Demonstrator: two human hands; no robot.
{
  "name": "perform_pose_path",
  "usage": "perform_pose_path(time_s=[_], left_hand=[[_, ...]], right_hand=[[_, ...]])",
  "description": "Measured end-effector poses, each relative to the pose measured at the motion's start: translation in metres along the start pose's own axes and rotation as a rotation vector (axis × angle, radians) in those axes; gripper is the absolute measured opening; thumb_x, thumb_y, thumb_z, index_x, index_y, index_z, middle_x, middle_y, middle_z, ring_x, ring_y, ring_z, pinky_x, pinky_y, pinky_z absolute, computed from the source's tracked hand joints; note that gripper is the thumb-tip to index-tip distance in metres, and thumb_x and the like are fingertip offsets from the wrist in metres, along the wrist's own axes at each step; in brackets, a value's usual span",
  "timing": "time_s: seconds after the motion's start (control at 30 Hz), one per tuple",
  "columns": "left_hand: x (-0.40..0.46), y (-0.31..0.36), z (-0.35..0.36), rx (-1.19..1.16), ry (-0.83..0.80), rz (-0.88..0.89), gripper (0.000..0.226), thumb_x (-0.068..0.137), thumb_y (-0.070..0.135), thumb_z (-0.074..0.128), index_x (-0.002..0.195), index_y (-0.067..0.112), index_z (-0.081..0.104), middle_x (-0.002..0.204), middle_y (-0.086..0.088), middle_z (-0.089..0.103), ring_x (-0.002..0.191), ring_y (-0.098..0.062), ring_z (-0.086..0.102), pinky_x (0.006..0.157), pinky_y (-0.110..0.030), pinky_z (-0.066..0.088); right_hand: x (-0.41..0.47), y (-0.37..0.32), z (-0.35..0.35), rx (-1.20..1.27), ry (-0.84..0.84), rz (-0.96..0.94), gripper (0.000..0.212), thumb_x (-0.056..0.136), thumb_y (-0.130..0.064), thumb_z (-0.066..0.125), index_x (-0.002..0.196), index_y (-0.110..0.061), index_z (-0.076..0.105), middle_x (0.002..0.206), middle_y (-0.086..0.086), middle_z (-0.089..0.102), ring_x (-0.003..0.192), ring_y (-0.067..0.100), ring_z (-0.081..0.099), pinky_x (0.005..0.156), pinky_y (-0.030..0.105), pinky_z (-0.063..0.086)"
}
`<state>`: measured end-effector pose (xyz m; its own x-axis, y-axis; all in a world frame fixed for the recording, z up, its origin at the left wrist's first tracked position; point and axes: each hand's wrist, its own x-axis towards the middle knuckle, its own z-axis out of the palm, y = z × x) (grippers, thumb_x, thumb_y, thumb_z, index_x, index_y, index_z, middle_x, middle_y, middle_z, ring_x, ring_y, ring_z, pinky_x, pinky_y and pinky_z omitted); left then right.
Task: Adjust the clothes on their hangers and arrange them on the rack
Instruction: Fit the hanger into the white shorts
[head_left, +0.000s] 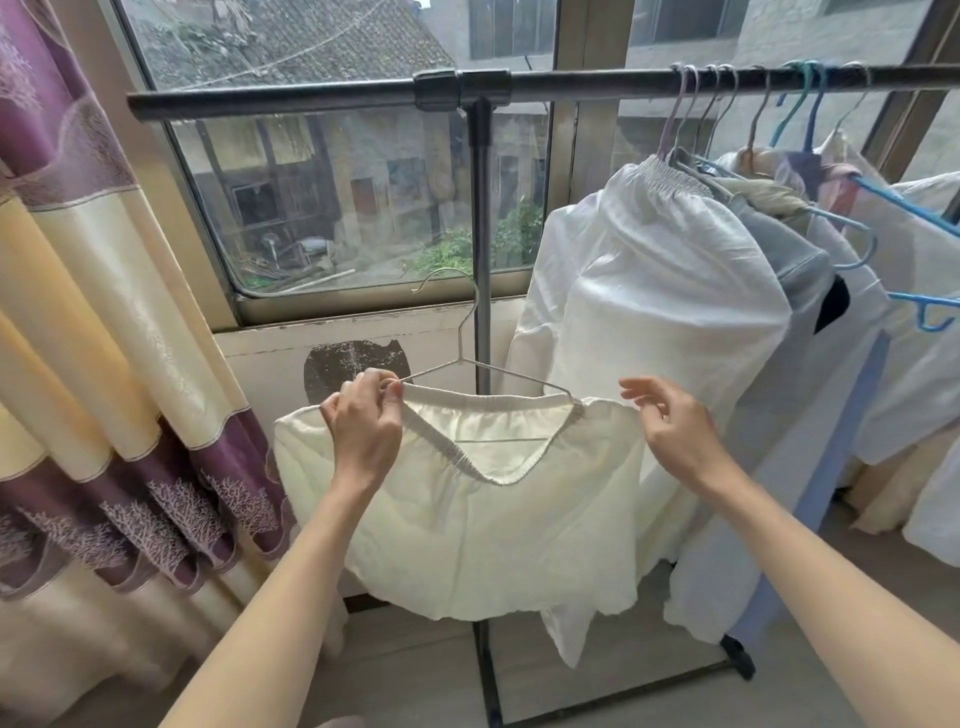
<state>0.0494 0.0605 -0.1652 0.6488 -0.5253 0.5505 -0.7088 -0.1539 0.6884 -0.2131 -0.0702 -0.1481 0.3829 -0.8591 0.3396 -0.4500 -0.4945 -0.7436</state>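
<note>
From the head camera, a thin silver wire hanger (470, 358) sits at the centre of the view, below the rack bar and in front of its upright post, hook upward and curling toward nine o'clock, its shoulders running from nine to three o'clock. Stretched over it is a pair of pale cream shorts (467, 525) of soft, slightly crumpled cloth with a gathered elastic waistband sagging in a shallow curve. The left hand (366, 423) pinches the waistband and the hanger's left end between thumb and fingertips; the right hand (670, 428) has its fingers loosely curled at the shorts' right edge, and whether it grips the cloth cannot be told. At twelve o'clock runs the dark round metal rack bar (291, 98), bare on its left half. At two o'clock hang white and grey-blue garments (654, 291) on lilac, grey and blue plastic hangers (810, 98), bunched closely. Behind is a window (332, 197) onto tiled roofs, a purple-and-cream patterned curtain (93, 312) at nine o'clock, and grey floor (415, 670) below.
</note>
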Motion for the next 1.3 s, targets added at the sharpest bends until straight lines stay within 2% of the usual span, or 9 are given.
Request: perform_pose_path(time_s=[0.2,0.37,0.5,0.63,0.7,0.87,1.0,1.1,1.3], left_hand=[[0.006,-0.015,-0.022,-0.092,0.071,-0.201,0.014,0.095,0.019,0.044,0.089,0.013,0.055,0.082,-0.004,0.054,0.087,-0.021,0.043,0.096,-0.042,0.027],[0.006,-0.020,-0.031,-0.124,0.104,-0.248,0.013,0.096,0.021,0.044,0.089,0.016,0.054,0.080,0.001,0.053,0.088,-0.021,0.043,0.099,-0.047,0.027],[0.004,-0.030,-0.042,-0.085,0.148,-0.307,0.016,0.097,0.018,0.044,0.095,0.010,0.057,0.088,-0.005,0.056,0.092,-0.022,0.041,0.102,-0.047,0.025],[0.006,-0.037,-0.046,-0.081,0.083,-0.305,0.014,0.096,0.024,0.045,0.089,0.018,0.055,0.084,-0.004,0.058,0.089,-0.026,0.047,0.101,-0.048,0.028],[0.005,-0.031,-0.043,-0.047,0.000,-0.271,0.015,0.095,0.025,0.047,0.090,0.018,0.058,0.079,-0.001,0.057,0.085,-0.024,0.049,0.100,-0.047,0.031],[-0.005,-0.009,-0.020,0.083,-0.139,-0.051,0.011,0.092,0.022,0.055,0.088,0.017,0.065,0.078,0.003,0.061,0.087,-0.020,0.055,0.090,-0.034,0.029],[-0.013,0.005,-0.005,0.080,-0.134,0.125,0.014,0.089,0.029,0.058,0.091,0.019,0.067,0.087,0.002,0.067,0.090,-0.019,0.059,0.085,-0.024,0.022],[-0.012,0.005,-0.007,0.098,-0.097,0.233,0.041,0.083,0.051,0.048,0.104,0.022,0.067,0.097,0.005,0.068,0.102,-0.015,0.056,0.099,-0.031,0.019],[0.002,-0.033,-0.026,0.065,-0.020,-0.195,0.057,0.087,0.053,0.031,0.128,0.019,0.051,0.125,-0.001,0.058,0.123,-0.022,0.044,0.113,-0.046,0.009]], right_hand=[[0.003,0.007,0.020,0.001,-0.146,0.180,0.030,0.094,-0.011,0.042,0.123,-0.013,0.049,0.105,0.001,0.056,0.090,0.025,0.059,0.084,0.036,0.047],[0.012,-0.004,0.033,0.002,-0.071,0.171,0.023,0.092,-0.008,0.044,0.079,0.006,0.056,0.069,0.015,0.058,0.057,0.023,0.051,0.048,0.011,0.036],[0.017,0.001,0.031,0.032,0.101,0.237,0.023,0.089,-0.007,0.045,0.074,0.004,0.059,0.072,0.021,0.064,0.075,0.035,0.058,0.065,0.031,0.040],[0.020,-0.007,0.036,-0.062,-0.033,0.286,0.039,0.082,0.001,0.042,0.117,-0.008,0.058,0.116,0.013,0.062,0.109,0.032,0.055,0.092,0.033,0.040],[0.019,-0.022,0.042,-0.040,0.020,0.140,0.044,0.082,-0.003,0.042,0.123,-0.011,0.054,0.124,0.009,0.057,0.111,0.027,0.053,0.097,0.034,0.037],[0.019,-0.067,0.063,-0.031,-0.268,-0.270,0.039,0.091,-0.027,0.052,0.128,-0.013,0.051,0.108,0.001,0.064,0.098,0.019,0.060,0.091,0.039,0.045],[0.019,-0.076,0.076,-0.081,-0.307,-0.263,0.030,0.096,-0.031,0.043,0.101,-0.009,0.063,0.085,-0.004,0.061,0.078,0.022,0.055,0.077,0.038,0.046],[0.019,-0.069,0.075,0.063,-0.204,-0.200,0.028,0.097,-0.021,0.042,0.084,-0.008,0.062,0.076,0.000,0.056,0.075,0.025,0.054,0.075,0.040,0.045],[0.027,-0.047,0.055,0.111,-0.043,-0.138,0.029,0.098,-0.018,0.040,0.076,-0.014,0.057,0.075,0.000,0.059,0.084,0.036,0.062,0.079,0.050,0.048]])
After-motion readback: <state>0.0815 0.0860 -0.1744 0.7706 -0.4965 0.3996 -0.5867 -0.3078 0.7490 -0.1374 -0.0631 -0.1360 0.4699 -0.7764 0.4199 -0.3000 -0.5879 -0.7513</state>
